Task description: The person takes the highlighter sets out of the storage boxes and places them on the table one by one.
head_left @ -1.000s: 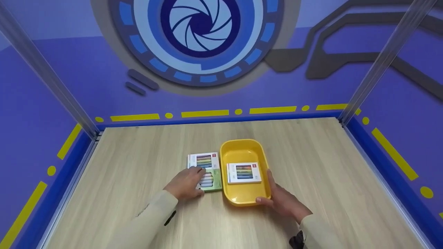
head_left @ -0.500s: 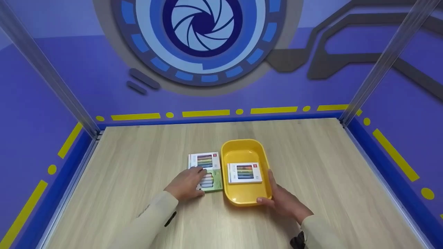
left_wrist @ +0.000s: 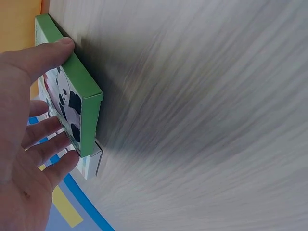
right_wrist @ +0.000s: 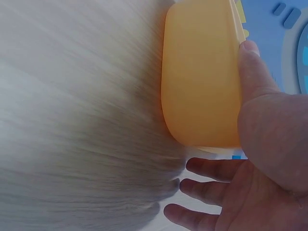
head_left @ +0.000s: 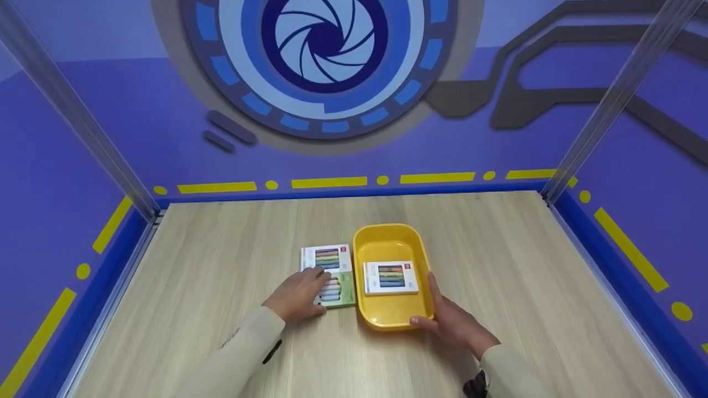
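Note:
A green box of crayons, with a panda picture in the left wrist view, lies on the table left of the yellow tray. My left hand holds it across its width, thumb at the near edge and fingers over the top. Just beyond it lies a white box of crayons, partly behind the fingers. Another white crayon box is flat inside the tray. My right hand grips the tray's near right corner, thumb over the rim; several of its fingers extend straight, clear of the wall.
A pale wooden table extends around the tray and boxes. Blue-purple printed panels close it in at the back and both sides, with metal posts at the back corners.

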### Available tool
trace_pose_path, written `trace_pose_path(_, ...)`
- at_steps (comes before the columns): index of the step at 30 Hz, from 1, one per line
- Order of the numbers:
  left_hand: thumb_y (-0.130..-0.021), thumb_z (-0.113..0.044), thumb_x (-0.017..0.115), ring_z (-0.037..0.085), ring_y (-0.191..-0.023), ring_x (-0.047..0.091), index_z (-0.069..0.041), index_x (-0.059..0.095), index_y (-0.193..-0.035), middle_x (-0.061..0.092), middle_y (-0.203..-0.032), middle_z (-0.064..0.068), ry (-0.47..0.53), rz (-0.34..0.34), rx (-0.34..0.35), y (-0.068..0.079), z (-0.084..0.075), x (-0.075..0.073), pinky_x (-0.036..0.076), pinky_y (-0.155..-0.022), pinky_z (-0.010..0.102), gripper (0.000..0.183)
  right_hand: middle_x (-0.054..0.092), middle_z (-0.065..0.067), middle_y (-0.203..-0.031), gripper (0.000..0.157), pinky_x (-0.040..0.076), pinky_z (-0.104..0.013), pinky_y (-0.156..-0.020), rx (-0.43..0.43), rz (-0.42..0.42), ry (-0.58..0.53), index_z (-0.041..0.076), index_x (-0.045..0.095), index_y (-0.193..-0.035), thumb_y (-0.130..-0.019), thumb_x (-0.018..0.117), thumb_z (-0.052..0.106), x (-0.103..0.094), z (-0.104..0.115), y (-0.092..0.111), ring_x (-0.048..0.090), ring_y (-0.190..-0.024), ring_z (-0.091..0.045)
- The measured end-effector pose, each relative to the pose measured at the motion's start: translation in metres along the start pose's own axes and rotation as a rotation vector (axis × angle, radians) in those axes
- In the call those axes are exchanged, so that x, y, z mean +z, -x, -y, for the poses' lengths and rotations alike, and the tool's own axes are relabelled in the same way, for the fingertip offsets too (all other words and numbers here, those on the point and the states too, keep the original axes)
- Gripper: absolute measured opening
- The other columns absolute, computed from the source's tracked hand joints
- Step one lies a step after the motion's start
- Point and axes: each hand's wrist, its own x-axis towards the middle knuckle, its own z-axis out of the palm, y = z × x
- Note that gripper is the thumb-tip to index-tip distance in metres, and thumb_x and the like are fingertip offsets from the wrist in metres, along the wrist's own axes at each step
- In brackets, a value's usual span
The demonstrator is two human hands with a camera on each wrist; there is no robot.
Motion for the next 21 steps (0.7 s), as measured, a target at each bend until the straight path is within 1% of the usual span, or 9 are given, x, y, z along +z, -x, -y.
trace_pose_path(4, -0.082, -0.037, 0.076, 0.023, -0.133, 0.046, -0.019, 0.044, -0.144, 0.044, -0.147, 0.003, -0.004, 0.000, 0.002, 0.0007, 0.0007, 0.0002, 0.039, -0.113, 0.042, 0.072, 0.028, -0.019, -0.157, 0.116, 0.030, -0.055, -0.115, 0.010, 0.003, -0.007, 0.015, -0.013, -0.155, -0.081, 0.067, 0.055, 0.0004, 0.0006, 0.0005, 0.041, -0.137, -0.033)
trace_pose_path(11, -0.083, -0.041, 0.074, 0.023, -0.137, 0.042, -0.022, 0.041, -0.146, 0.041, -0.151, 0.003, 0.012, 0.025, -0.025, 0.0030, -0.0010, -0.0029, 0.036, -0.115, 0.044, 0.073, 0.027, -0.017, -0.158, 0.116, 0.029, -0.055, -0.116, 0.014, 0.008, -0.011, 0.017, -0.015, -0.154, -0.082, 0.067, 0.055, 0.0008, 0.0011, 0.0006, 0.042, -0.136, -0.031)
trace_pose_path(16, -0.086, -0.047, 0.069, 0.023, -0.135, 0.044, -0.021, 0.042, -0.146, 0.042, -0.150, 0.004, 0.010, 0.002, -0.016, 0.0032, -0.0009, -0.0062, 0.037, -0.114, 0.043, 0.071, 0.026, -0.017, -0.158, 0.116, 0.029, -0.054, -0.116, 0.007, 0.001, -0.016, 0.015, -0.013, -0.155, -0.081, 0.068, 0.054, -0.0009, 0.0018, 0.0007, 0.039, -0.139, -0.032)
trace_pose_path(21, -0.088, -0.049, 0.066, 0.022, -0.135, 0.045, -0.020, 0.043, -0.145, 0.044, -0.149, 0.003, -0.013, -0.028, 0.017, 0.0034, 0.0016, -0.0083, 0.039, -0.113, 0.041, 0.069, 0.026, -0.016, -0.159, 0.117, 0.028, -0.055, -0.116, 0.017, 0.008, -0.025, 0.015, -0.013, -0.155, -0.080, 0.068, 0.056, -0.0008, 0.0014, 0.0008, 0.038, -0.140, -0.032)
